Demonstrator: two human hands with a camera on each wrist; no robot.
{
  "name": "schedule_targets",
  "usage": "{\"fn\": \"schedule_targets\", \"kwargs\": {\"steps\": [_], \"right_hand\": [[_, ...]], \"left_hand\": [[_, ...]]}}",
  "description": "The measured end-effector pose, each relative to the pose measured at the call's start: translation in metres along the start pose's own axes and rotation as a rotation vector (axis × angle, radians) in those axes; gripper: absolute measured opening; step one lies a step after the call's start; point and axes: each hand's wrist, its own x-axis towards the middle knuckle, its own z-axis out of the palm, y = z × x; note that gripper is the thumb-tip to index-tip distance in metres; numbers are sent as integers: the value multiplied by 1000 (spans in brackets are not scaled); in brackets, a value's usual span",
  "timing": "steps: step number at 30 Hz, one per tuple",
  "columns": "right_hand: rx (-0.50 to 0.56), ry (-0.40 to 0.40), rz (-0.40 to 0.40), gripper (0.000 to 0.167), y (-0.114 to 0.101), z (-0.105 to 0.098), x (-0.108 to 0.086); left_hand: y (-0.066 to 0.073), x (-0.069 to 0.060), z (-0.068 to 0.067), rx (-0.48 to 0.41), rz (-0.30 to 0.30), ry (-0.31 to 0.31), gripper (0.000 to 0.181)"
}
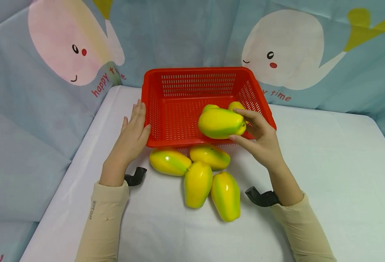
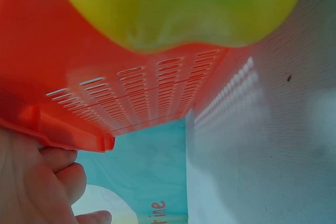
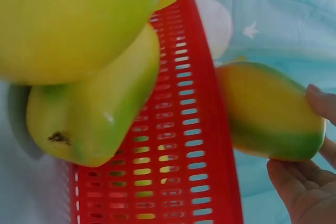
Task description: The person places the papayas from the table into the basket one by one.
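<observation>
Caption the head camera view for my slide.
Right hand holding a papaya over a red perforated basket, left hand against the basket's side.

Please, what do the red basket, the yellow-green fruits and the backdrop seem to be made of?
Basket: probably moulded plastic with a slight sheen; regular slots pierce its thin sides.
Fruits: glossy, perhaps plastic or coated foam; sharp highlights suggest imitations, though real skin remains possible.
Backdrop: likely printed cloth, fairly matte, judging by soft folds; perhaps thin plastic.

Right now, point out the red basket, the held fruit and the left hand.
Red basket point(image 1: 180, 122): head view, bare mesh floor.
Held fruit point(image 1: 220, 123): head view, middle of its side.
Left hand point(image 1: 133, 133): head view, back of the hand.
</observation>
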Motion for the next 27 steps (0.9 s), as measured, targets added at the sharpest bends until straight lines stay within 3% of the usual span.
{"fn": "schedule_targets", "kwargs": {"steps": [8, 16, 21, 27], "right_hand": [[-80, -8, 0, 60, 10, 2, 8], [-167, -124, 62, 57, 21, 15, 17], [-273, -170, 125, 53, 27, 15, 19], [-308, -226, 161, 49, 31, 14, 22]], "left_hand": [[2, 0, -2, 4, 1, -6, 63], [2, -1, -1, -5, -6, -15, 63], [2, -1, 0, -8, 5, -14, 63], [1, 0, -1, -2, 5, -12, 62]]}}
